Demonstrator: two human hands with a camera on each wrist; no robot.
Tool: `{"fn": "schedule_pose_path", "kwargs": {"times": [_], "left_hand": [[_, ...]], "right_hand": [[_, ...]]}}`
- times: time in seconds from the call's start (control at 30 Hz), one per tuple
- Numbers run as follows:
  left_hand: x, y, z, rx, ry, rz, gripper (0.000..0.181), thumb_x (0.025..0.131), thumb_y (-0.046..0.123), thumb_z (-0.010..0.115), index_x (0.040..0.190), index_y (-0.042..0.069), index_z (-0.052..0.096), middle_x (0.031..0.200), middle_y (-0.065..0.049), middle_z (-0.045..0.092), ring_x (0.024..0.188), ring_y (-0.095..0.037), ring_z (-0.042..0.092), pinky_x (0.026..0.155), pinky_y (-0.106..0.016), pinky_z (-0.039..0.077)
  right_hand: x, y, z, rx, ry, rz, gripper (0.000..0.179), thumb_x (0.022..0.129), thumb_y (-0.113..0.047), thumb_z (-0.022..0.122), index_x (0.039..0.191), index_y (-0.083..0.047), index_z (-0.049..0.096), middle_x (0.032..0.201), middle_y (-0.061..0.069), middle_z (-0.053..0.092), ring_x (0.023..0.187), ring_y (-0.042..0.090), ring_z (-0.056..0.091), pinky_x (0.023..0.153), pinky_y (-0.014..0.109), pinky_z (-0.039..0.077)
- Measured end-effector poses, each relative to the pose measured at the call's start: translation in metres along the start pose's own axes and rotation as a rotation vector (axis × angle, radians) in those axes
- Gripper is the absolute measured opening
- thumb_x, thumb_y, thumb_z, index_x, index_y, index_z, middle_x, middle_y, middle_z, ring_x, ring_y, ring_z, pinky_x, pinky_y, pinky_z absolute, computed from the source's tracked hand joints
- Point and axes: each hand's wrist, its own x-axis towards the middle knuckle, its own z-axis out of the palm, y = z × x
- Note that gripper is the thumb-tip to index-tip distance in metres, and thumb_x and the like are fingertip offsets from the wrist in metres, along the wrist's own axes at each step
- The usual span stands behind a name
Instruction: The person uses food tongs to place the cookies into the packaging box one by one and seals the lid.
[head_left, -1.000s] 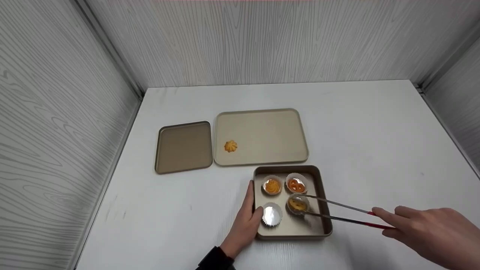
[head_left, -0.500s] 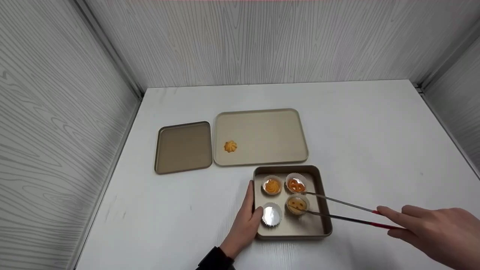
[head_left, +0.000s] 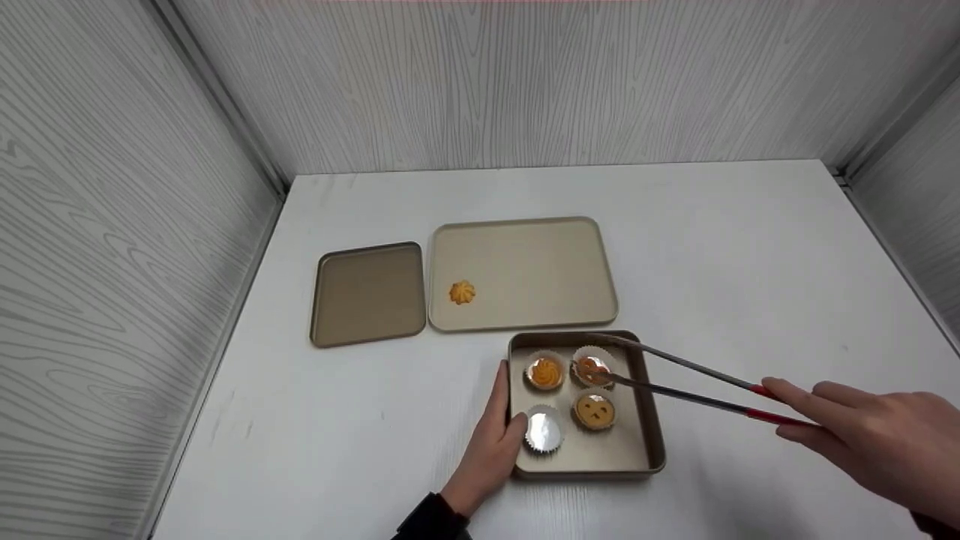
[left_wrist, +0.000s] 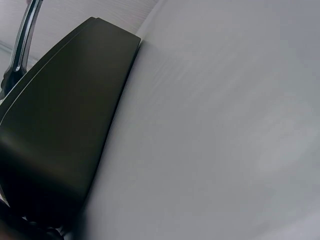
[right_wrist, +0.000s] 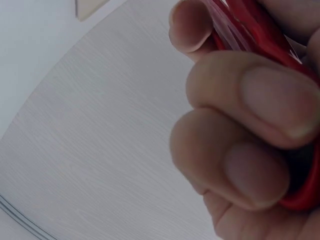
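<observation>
My left hand (head_left: 487, 454) grips the left wall of a deep square baking pan (head_left: 630, 450), thumb over the rim. In the left wrist view the outer side of the pan (left_wrist: 70, 105) looms dark. My right hand (head_left: 874, 435) holds tongs (head_left: 694, 397) by their red handles (right_wrist: 255, 25), fingers curled round them. The tongs' arms stand spread, one tip over the pretzel-shaped cookie (head_left: 587, 367), the other near the pan's back wall. Also in paper cups are a swirl cookie (head_left: 545, 373) and a round cookie with holes (head_left: 595, 412). A fourth paper cup (head_left: 543, 431) holds nothing.
Behind the pan lies a large beige tray (head_left: 532, 270) with one flower-shaped cookie (head_left: 462, 292) near its left front corner. Left of it is a smaller brown square tray (head_left: 369, 296). Wood-grain panels (head_left: 480, 90) enclose the white table (head_left: 750, 262).
The tongs have come off the round cookie, which stays in its cup, and moved back over the pretzel-shaped cookie with their arms wider apart. The left hand and pan have stayed put.
</observation>
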Motion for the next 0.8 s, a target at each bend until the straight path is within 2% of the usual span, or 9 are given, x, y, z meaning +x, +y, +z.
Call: {"fn": "schedule_pose_path", "kwargs": {"times": [0.2,0.6,0.8], "left_hand": [[-0.001,0.001,0.0,-0.009,-0.006,-0.001,0.074,0.105,0.008,0.041,0.164,0.007,-0.003,0.172,-0.007,-0.001,0.157,-0.018,0.002,0.126,-0.046,0.006],[0.0,0.001,0.0,0.002,-0.004,-0.004,0.075,0.104,0.008,0.041,0.165,0.008,-0.003,0.172,-0.007,0.0,0.157,-0.018,0.003,0.126,-0.046,0.006],[-0.001,0.001,-0.001,-0.002,-0.002,-0.009,0.075,0.103,0.007,0.041,0.165,0.007,-0.002,0.172,-0.007,0.0,0.157,-0.017,0.003,0.126,-0.046,0.006]], "right_hand": [[0.01,0.003,0.001,0.01,0.051,-0.004,0.058,0.108,-0.054,0.038,0.103,-0.011,0.076,0.062,-0.015,0.04,0.046,-0.007,0.011,0.042,0.013,0.011],[0.015,0.019,0.011,0.033,0.063,0.016,0.057,0.107,-0.055,0.04,0.104,-0.01,0.076,0.061,-0.014,0.044,0.046,-0.006,0.015,0.039,0.016,0.016],[0.018,0.026,0.02,0.028,0.01,0.017,0.059,0.108,-0.054,0.038,0.107,-0.01,0.077,0.062,-0.015,0.044,0.049,-0.008,0.017,0.04,0.015,0.018]]}}
